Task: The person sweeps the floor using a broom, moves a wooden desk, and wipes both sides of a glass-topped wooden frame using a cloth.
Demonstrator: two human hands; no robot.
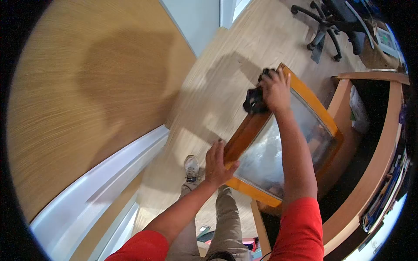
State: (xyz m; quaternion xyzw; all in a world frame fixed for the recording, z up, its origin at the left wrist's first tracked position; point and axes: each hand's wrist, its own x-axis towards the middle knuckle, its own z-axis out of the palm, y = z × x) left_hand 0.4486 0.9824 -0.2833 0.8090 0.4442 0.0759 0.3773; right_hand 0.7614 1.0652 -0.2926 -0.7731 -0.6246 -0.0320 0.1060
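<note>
A glass panel with an orange-brown wooden frame (244,139) stands tilted in front of me, its glass hazy with reflections. My left hand (219,166) is wrapped around the near left part of this frame, thumb on the face side and fingers over the outer edge. Farther along, near the top corner, my right hand (277,91) presses a crumpled black cloth (253,101) against the frame's edge. The cloth and the fingers on it are slightly blurred. Whether the panel is hinged to the cabinet beside it, I cannot tell.
An open wooden cabinet (370,174) with a dark inside stands on the right, a plastic-wrapped item (358,111) in it. Beyond is an office chair (324,28) on castors. A wood-grain panel (100,87) and white ledge (109,174) are at left. My shoe (191,166) is below.
</note>
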